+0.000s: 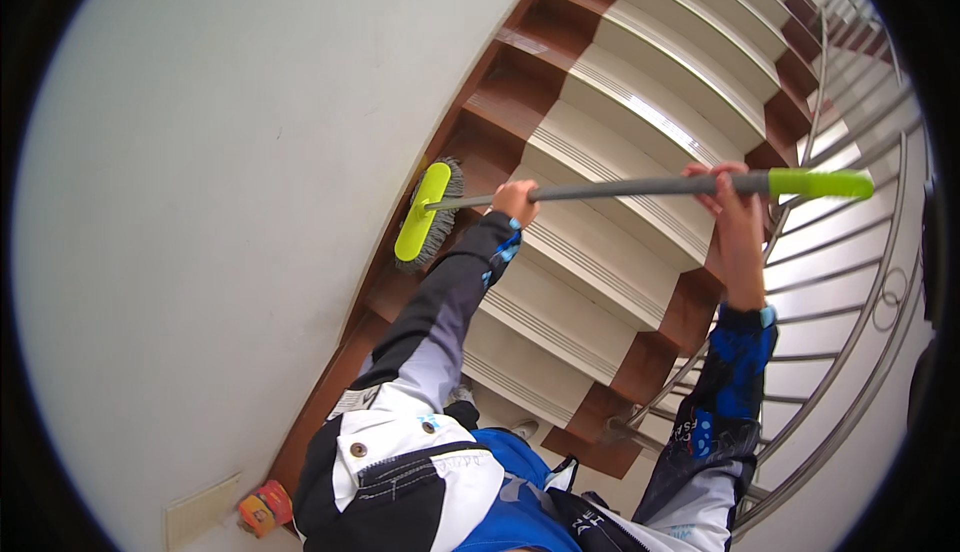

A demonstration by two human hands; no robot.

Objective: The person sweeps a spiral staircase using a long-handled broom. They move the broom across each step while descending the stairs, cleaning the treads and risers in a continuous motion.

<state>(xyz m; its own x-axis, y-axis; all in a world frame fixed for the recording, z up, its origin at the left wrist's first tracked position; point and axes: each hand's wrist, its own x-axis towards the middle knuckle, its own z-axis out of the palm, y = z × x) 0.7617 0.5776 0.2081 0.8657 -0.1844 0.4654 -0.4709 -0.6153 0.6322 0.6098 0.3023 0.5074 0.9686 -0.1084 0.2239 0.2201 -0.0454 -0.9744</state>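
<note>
A mop with a lime-green head (pixel 422 211) and grey fringe (pixel 453 211) rests at the left, wall-side end of the stair steps. Its grey handle (pixel 615 190) runs almost level across the view to a lime-green grip (pixel 821 183). My left hand (pixel 515 203) is closed around the lower handle, not far from the head. Near the green grip, my right hand (pixel 729 193) holds the upper handle, its fingers partly hidden behind the pole and slightly blurred.
Beige steps (pixel 600 241) with brown tiled ends climb ahead. A white wall (pixel 225 177) with brown skirting borders the left. Metal railings (pixel 832 316) curve along the right. An orange-red packet or box (pixel 265 508) lies low by the wall, and my shoe (pixel 525 428) stands below the steps.
</note>
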